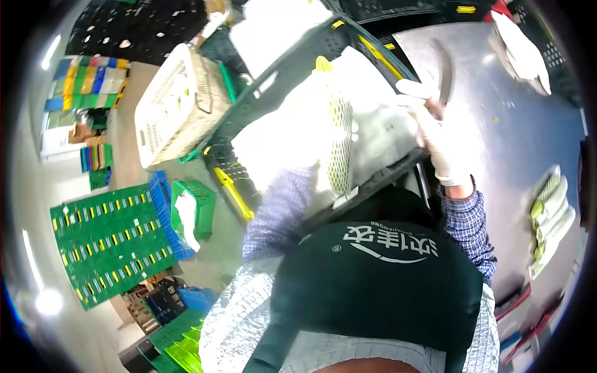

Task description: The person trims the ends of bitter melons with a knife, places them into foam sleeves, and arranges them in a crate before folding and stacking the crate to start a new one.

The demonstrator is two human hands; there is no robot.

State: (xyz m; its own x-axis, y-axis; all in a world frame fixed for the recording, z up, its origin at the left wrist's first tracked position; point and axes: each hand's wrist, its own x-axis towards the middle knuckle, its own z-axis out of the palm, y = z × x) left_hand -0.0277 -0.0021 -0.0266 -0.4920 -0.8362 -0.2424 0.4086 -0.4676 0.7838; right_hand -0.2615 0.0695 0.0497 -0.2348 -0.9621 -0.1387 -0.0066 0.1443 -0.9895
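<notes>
A long, pale green vegetable in a white foam net (339, 130), yellowish at its tip, lies in a black crate (239, 118) lined with white sheeting. My left hand (295, 146) reaches into the crate beside it, so washed out by glare that its fingers do not show. At the crate's right edge, my right hand (435, 133) in a white glove is closed around a knife (445, 71). Its curved blade points away from me over the metal table.
The metal table (497, 149) extends right of the crate, with several netted green vegetables (552, 217) near its far right side. A white cloth-like item (519, 50) is at the upper right. Left stand a cream basket (165, 118), a green crate (202, 208) and stacked green crates (115, 239).
</notes>
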